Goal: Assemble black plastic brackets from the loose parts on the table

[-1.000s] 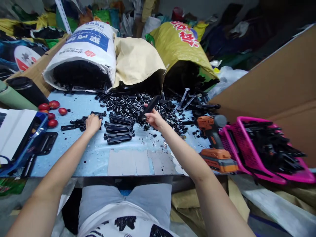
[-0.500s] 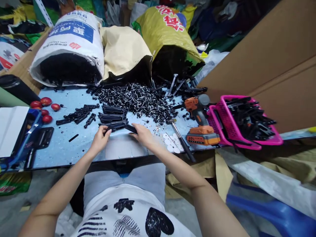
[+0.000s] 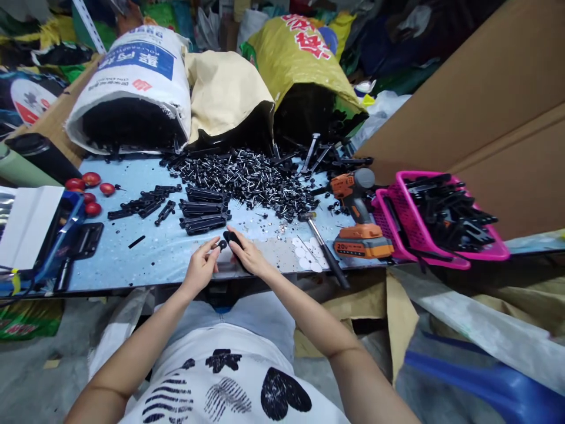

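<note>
Near the table's front edge, my right hand [image 3: 251, 254] is closed around a long black plastic part [image 3: 233, 242]. Beside it, my left hand [image 3: 202, 265] pinches a small round black piece [image 3: 222, 244] close to that part's upper end; whether the two pieces touch, I cannot tell. Just beyond my hands lie stacked long black parts [image 3: 203, 211]. Farther back spreads a heap of small black pieces with metal pins [image 3: 247, 176]. More short black parts [image 3: 148, 201] form a loose group to the left.
On the right are a hammer [image 3: 324, 247], an orange cordless drill [image 3: 359, 221] and pink baskets [image 3: 470, 253] of black parts. White discs [image 3: 304, 257] lie by the hammer. Open sacks [image 3: 229, 88] line the back. Red fruit-like objects [image 3: 91, 179] and a black tumbler [image 3: 37, 154] stand left.
Both hands have drawn back from the stack towards the table's front edge and come closer together. The long black part came along in my right hand; a small round piece now shows in my left.
</note>
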The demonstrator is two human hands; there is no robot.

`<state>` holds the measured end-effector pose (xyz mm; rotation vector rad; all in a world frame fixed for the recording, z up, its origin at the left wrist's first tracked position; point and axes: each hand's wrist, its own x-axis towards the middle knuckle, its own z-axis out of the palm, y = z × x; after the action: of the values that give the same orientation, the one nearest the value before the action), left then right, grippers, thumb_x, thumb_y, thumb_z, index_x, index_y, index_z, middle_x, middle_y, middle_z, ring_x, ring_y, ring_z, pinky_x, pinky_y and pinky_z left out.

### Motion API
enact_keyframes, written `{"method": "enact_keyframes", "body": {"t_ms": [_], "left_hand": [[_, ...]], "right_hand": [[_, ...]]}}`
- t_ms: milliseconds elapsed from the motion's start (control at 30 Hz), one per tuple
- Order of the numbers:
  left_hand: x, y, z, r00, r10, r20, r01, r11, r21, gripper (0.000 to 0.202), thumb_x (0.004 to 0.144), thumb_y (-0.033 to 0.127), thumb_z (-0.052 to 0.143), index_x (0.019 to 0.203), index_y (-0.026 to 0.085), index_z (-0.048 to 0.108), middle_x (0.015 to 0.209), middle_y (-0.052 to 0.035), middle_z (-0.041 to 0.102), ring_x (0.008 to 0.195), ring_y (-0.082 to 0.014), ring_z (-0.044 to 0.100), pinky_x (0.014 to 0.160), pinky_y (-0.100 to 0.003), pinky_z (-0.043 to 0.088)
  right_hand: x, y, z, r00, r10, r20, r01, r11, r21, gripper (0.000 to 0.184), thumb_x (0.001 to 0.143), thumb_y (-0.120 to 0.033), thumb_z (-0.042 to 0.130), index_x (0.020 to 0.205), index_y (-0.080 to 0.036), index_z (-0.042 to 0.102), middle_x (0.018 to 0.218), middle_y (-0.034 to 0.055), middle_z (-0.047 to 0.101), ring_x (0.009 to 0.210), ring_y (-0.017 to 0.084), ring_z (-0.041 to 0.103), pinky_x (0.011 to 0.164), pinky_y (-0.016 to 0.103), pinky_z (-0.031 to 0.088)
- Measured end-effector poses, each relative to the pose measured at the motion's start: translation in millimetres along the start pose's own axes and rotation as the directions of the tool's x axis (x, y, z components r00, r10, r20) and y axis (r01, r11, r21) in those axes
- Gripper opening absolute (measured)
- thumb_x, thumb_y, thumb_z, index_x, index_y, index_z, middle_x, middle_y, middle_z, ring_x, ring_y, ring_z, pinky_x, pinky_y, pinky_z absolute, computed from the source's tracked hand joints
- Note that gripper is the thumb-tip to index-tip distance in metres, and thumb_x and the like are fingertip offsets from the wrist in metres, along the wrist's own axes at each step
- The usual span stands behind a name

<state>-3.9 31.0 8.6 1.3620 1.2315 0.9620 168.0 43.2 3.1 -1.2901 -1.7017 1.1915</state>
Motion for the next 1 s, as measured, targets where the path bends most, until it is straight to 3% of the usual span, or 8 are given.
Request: {"method": "enact_keyframes", "body": {"t_ms": [133,233,433,600,667,767,867,1000], "left_hand": [[-3,5,7.1,0.979,0.19,-0.068,-0.176,0.969,0.175,0.04,0.087,0.036,0.051,0.123,0.019,0.058,0.1,-0.0075,0.063,0.075,-0.0133,0.062,0.068,-0.027,0.051],[-5,11,4.8,0.939,0.342,-0.032,-0.312,0.889,0.336,0.035,0.089,0.032,0.049,0.119,0.019,0.061,0.103,-0.0093,0.063,0.097,-0.0189,0.059,0.087,-0.033,0.048],[-8,21,7.6,0.888,0.459,0.027,-0.425,0.796,0.431,0.033,0.091,0.029,0.046,0.118,0.018,0.061,0.092,-0.008,0.062,0.084,-0.0168,0.06,0.08,-0.03,0.05],[-6,23,26.1,0.788,0.579,-0.209,-0.453,0.775,0.441,0.035,0.094,0.028,0.04,0.12,0.016,0.059,0.095,-0.011,0.062,0.088,-0.0177,0.059,0.081,-0.033,0.049],[-4,24,27.0,0.765,0.605,-0.223,-0.469,0.76,0.451,0.035,0.094,0.028,0.039,0.119,0.016,0.059,0.097,-0.0114,0.063,0.09,-0.0182,0.059,0.082,-0.034,0.049],[1,24,19.9,0.78,0.61,-0.141,-0.503,0.745,0.438,0.033,0.094,0.029,0.04,0.116,0.016,0.061,0.095,-0.0101,0.064,0.09,-0.0179,0.059,0.083,-0.034,0.049],[6,18,14.9,0.844,0.521,-0.124,-0.445,0.811,0.381,0.033,0.093,0.033,0.041,0.112,0.016,0.062,0.097,-0.0099,0.063,0.091,-0.018,0.059,0.083,-0.033,0.05],[8,-5,22.7,0.949,0.127,-0.288,-0.103,0.99,0.097,0.039,0.092,0.043,0.04,0.119,0.018,0.052,0.094,-0.0064,0.059,0.064,-0.0118,0.06,0.061,-0.027,0.052]], "right_hand": [[-5,-2,5,0.999,0.004,0.052,-0.023,0.933,0.359,0.062,0.087,-0.052,0.047,0.143,-0.03,0.03,0.102,0.003,0.061,0.063,0.01,0.058,0.057,0.026,0.053],[-6,-3,-5,0.997,-0.079,0.016,0.072,0.966,0.25,0.057,0.085,-0.048,0.053,0.137,-0.029,0.042,0.112,0.0048,0.06,0.068,0.011,0.059,0.059,0.026,0.053],[-6,-9,-24,0.924,-0.38,0.042,0.382,0.916,-0.125,0.053,0.084,-0.046,0.057,0.132,-0.025,0.05,0.104,0.0081,0.063,0.095,0.02,0.059,0.087,0.037,0.048],[-11,-13,0,0.951,-0.263,-0.16,0.26,0.965,-0.038,0.053,0.091,-0.05,0.041,0.139,-0.028,0.041,0.096,0.0072,0.06,0.07,0.015,0.058,0.071,0.033,0.053],[-14,-12,12,0.951,-0.225,-0.213,0.229,0.973,-0.005,0.055,0.09,-0.052,0.041,0.14,-0.029,0.039,0.098,0.0081,0.058,0.067,0.015,0.057,0.067,0.033,0.053],[-16,-7,22,0.953,-0.192,-0.234,0.206,0.978,0.035,0.056,0.089,-0.052,0.043,0.14,-0.03,0.039,0.102,0.0082,0.058,0.064,0.014,0.056,0.065,0.032,0.053],[-10,-4,21,0.976,-0.133,-0.175,0.149,0.985,0.082,0.056,0.091,-0.051,0.04,0.143,-0.031,0.034,0.107,0.0075,0.057,0.057,0.011,0.053,0.061,0.03,0.052],[11,-16,-7,0.989,-0.148,-0.024,0.14,0.971,-0.194,0.059,0.089,-0.051,0.044,0.143,-0.033,0.032,0.123,0.007,0.054,0.076,0.015,0.059,0.075,0.034,0.051]]}}
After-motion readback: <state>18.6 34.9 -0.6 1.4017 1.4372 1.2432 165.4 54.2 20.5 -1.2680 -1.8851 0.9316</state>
